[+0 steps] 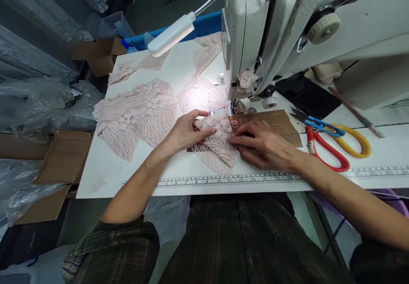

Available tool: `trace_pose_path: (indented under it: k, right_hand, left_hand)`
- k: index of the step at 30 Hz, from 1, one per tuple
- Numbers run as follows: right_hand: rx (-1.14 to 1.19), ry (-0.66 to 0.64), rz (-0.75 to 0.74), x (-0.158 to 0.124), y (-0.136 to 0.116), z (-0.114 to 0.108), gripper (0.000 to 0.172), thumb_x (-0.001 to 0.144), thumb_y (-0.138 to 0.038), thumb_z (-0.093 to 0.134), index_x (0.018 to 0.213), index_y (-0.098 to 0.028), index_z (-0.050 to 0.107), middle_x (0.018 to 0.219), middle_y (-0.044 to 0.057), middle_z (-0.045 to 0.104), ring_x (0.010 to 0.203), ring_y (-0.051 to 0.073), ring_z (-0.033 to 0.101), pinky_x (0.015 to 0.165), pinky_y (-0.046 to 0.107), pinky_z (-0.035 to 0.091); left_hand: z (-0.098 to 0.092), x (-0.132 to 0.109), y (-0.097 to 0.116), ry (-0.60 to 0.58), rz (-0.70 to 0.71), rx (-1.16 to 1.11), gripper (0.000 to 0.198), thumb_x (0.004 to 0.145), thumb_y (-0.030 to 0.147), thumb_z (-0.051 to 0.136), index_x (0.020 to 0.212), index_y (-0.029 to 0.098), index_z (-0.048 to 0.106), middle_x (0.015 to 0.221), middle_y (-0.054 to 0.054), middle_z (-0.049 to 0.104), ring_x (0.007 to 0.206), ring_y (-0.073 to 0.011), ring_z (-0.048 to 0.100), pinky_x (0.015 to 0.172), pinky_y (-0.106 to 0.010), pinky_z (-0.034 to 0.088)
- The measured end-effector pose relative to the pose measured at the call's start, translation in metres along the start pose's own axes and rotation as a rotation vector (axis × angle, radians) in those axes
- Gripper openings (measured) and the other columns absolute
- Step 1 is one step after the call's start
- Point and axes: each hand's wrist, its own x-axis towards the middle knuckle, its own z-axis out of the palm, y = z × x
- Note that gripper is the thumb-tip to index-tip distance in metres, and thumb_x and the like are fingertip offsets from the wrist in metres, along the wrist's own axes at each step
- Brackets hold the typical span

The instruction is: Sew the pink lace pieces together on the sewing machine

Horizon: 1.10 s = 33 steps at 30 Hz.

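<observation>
A pale pink lace piece (220,141) lies folded at the front of the sewing machine's presser foot (237,107). My left hand (188,131) grips its left side, thumb on top and fingers partly hidden beneath the fabric. At the lace's right edge, my right hand (263,145) has its fingers bent together, with the fingertips on the fabric. A brown plate (281,124) extends under the right hand. More lace (201,94) lies behind the foot under bright light, and a wide lace piece (140,109) spreads out to the left.
Red-and-yellow-handled scissors (332,158) and blue thread snips (322,125) lie right of my right hand. A black flat item (308,92) sits behind them. The lamp (172,35) hangs low over the table. A printed ruler (204,182) runs along the front edge; cardboard boxes (64,156) stand left.
</observation>
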Motion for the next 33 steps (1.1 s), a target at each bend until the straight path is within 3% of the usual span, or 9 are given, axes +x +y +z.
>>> trace_pose_path:
  k: [4,8,11,15,23,29,33]
  right_hand:
    - [0.185,-0.141,-0.14,-0.003,-0.012,-0.01,0.014,0.086,-0.023,0.057,0.083,-0.018,0.069,0.095,0.008,0.068,0.089,0.02,0.057,0.082,0.039,0.043]
    - [0.339,-0.249,-0.085,0.001,-0.012,-0.022,0.023,0.089,-0.023,0.053,0.067,-0.019,0.06,0.076,0.003,0.064,0.073,0.015,0.055,0.076,0.035,0.044]
    - [0.248,-0.129,0.047,0.007,-0.006,-0.023,0.021,0.093,-0.026,0.05,0.087,-0.019,0.069,0.09,0.008,0.067,0.084,0.018,0.06,0.08,0.035,0.049]
    - [-0.001,-0.046,0.073,0.01,0.005,-0.011,0.037,0.094,-0.026,0.048,0.127,-0.02,0.065,0.117,0.013,0.063,0.112,0.026,0.058,0.097,0.046,0.05]
    - [-0.077,0.027,0.057,0.0,0.012,-0.001,0.039,0.092,-0.019,0.05,0.128,-0.022,0.065,0.119,0.013,0.062,0.117,0.028,0.056,0.102,0.051,0.051]
    - [-0.227,-0.002,0.108,0.014,0.008,0.001,0.044,0.098,-0.028,0.043,0.138,-0.018,0.056,0.107,0.015,0.061,0.094,0.025,0.059,0.085,0.043,0.055]
    - [-0.354,-0.062,0.113,0.022,0.006,0.005,0.041,0.098,-0.028,0.042,0.133,-0.016,0.059,0.103,0.016,0.059,0.091,0.025,0.057,0.079,0.041,0.053]
  left_hand:
    - [0.002,0.0,0.001,0.011,-0.006,0.01,0.059,0.077,0.037,0.084,0.127,0.018,0.059,0.054,0.007,0.056,0.047,-0.0106,0.059,0.041,-0.017,0.039]
    - [0.004,0.0,0.002,0.038,-0.001,0.072,0.061,0.071,0.042,0.087,0.122,0.018,0.063,0.057,0.007,0.055,0.046,-0.0095,0.054,0.041,-0.019,0.036]
    - [0.005,-0.001,0.004,0.055,0.011,0.132,0.064,0.068,0.045,0.088,0.121,0.018,0.064,0.058,0.007,0.054,0.047,-0.0089,0.051,0.041,-0.02,0.034]
    - [0.005,-0.003,0.003,0.054,0.026,0.157,0.067,0.069,0.047,0.087,0.124,0.018,0.063,0.061,0.006,0.055,0.051,-0.0102,0.053,0.044,-0.022,0.037]
    - [0.003,-0.007,0.003,0.011,0.049,0.133,0.06,0.075,0.043,0.081,0.125,0.018,0.06,0.06,0.006,0.058,0.054,-0.0109,0.057,0.048,-0.022,0.04]
    - [0.003,-0.007,0.003,-0.001,0.048,0.091,0.062,0.076,0.044,0.08,0.127,0.017,0.057,0.063,0.006,0.064,0.058,-0.0121,0.061,0.054,-0.024,0.043]
    - [0.003,-0.008,0.003,-0.01,0.062,0.104,0.06,0.078,0.037,0.077,0.129,0.017,0.054,0.063,0.007,0.063,0.057,-0.0113,0.06,0.054,-0.024,0.044]
